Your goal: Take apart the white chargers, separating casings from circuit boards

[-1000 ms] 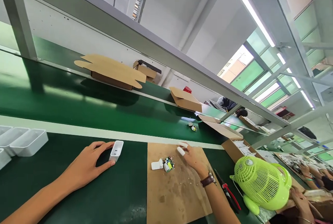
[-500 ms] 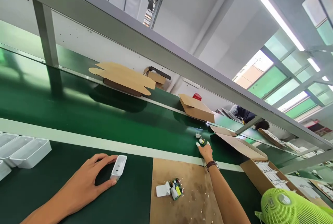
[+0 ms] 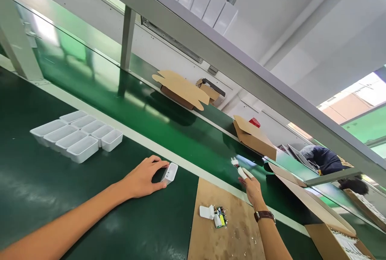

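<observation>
Left hand (image 3: 144, 179) has a white case (image 3: 170, 172) pinched between thumb and fingertips, near the edge of the green surface (image 3: 150, 228), slotted end visible inside. Grip there is closed on the case's sides. Right hand (image 3: 253, 191), two fingers in white covers, is out over the belt (image 3: 181, 139) with the fingertips at a small pronged plug (image 3: 234, 161) — whether the grip is clenched on it or only touching, cannot tell. On the brown pad (image 3: 205, 244) between the arms lies a circuit board (image 3: 220, 218), a white cap (image 3: 206, 212) right beside it. Open white shells (image 3: 81, 149) stand in rows off to the left. Handling, judged by look: case light, stiff, smooth, maybe a bit slippery; best held by its long outer walls. Plug light and hard, but any parts behind it likely fragile — take it by the white body, not by prongs or components.
</observation>
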Motion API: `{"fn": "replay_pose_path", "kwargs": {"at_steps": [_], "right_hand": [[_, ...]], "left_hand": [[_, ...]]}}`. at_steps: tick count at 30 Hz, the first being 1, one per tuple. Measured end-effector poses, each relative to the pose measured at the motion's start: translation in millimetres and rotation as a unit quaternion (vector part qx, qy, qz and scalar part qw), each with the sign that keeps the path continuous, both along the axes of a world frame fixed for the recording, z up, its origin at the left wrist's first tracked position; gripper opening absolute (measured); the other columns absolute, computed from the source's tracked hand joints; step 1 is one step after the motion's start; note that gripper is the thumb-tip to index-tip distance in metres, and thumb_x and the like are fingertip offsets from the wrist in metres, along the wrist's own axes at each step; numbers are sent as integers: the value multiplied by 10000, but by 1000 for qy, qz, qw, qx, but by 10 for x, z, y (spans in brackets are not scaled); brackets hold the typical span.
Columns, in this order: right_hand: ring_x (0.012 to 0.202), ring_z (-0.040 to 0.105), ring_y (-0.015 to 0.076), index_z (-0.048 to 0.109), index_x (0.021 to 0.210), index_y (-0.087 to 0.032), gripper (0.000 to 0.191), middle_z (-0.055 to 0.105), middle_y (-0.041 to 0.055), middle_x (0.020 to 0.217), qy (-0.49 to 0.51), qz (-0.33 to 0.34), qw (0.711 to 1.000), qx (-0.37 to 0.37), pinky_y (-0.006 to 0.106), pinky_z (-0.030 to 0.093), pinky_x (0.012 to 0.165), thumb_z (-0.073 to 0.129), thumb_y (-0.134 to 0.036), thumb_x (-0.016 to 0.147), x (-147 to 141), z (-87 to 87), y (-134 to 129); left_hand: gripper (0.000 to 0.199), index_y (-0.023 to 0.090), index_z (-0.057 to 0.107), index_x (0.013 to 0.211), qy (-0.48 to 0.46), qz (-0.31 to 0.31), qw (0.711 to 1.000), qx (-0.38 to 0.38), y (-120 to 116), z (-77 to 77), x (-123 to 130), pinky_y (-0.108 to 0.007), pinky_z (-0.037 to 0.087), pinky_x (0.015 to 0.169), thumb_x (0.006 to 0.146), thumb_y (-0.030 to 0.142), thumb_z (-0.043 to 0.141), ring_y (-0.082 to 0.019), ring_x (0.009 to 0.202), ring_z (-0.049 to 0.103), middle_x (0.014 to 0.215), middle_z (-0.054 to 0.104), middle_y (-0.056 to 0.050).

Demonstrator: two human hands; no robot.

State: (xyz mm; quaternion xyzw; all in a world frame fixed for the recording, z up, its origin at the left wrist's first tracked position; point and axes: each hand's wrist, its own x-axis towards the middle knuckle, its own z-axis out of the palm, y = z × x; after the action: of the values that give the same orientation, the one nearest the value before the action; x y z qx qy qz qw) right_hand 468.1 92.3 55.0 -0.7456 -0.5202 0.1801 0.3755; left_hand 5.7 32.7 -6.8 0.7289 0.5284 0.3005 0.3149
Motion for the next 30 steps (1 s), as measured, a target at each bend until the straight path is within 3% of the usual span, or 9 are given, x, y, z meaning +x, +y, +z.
{"fn": "replay_pose_path", "kwargs": {"at_steps": [4,7,10,12,14,18,21,24,30], "right_hand": [[1077,732,311,742,1216,-205,690,773,85,1186,82,182,978,-64,417,615,944,835,-542,621,-758,136,-393],[1055,737,290,713,1300,-249,655,776,59,1179,45,439,884,-154,448,585,988,862,-481,707,-1369,284,-736],[1115,718,268,690,1335,-309,581,748,30,1258,-37,563,807,-175,421,564,1032,832,-446,788,-1837,364,-947],[1291,627,275,647,1390,-290,485,663,56,1411,-90,561,813,-124,459,484,1137,696,-397,920,-2022,341,-1001],[1384,546,285,588,1448,-244,460,584,100,1499,-151,505,847,-75,505,415,1190,562,-339,998,-2128,274,-1037],[1273,616,348,528,1489,-162,622,626,180,1411,-214,437,868,-102,504,495,1094,652,-461,958,-2239,121,-1220],[1273,601,368,506,1500,-142,664,642,198,1364,-219,437,868,-90,514,499,1073,694,-428,930,-2263,33,-1407],[1361,543,327,447,1541,-181,631,553,174,1493,-193,451,868,-80,504,462,1131,625,-282,944,-2226,-38,-1498],[1426,494,322,474,1512,-183,613,522,171,1524,-157,389,903,-96,516,437,1176,623,-357,943,-2122,-173,-1492]], "left_hand": [[584,250,662,1316,-6,-18,1000,7,1,41,-14,-416,523,1037,767,432,738,-310,1204,617,1260,665,-89],[572,226,655,1291,-12,-35,998,48,14,29,-24,-435,509,1050,757,407,750,-319,1219,596,1234,700,-89],[552,203,657,1255,-7,-46,997,68,-7,34,-51,-460,492,1064,748,392,767,-327,1214,592,1230,709,-100],[540,199,653,1246,1,-55,997,63,-58,54,-91,-463,493,1059,752,384,771,-329,1223,588,1241,702,-103],[527,200,648,1244,9,-65,997,52,-131,85,-148,-459,501,1047,764,381,768,-330,1241,579,1251,695,-105],[477,196,651,1212,18,-84,996,31,-252,161,-246,-445,506,1041,776,347,772,-322,1247,580,1251,685,-106],[475,193,646,1206,21,-93,995,23,-276,196,-264,-442,492,1058,770,320,787,-320,1256,575,1251,680,-108],[491,194,636,1217,25,-96,995,20,-271,201,-255,-458,487,1062,772,327,794,-324,1263,562,1258,671,-109],[596,211,591,1328,32,-107,994,15,-279,182,-260,-473,475,1086,790,357,800,-325,1311,525,1333,638,-116]]}}
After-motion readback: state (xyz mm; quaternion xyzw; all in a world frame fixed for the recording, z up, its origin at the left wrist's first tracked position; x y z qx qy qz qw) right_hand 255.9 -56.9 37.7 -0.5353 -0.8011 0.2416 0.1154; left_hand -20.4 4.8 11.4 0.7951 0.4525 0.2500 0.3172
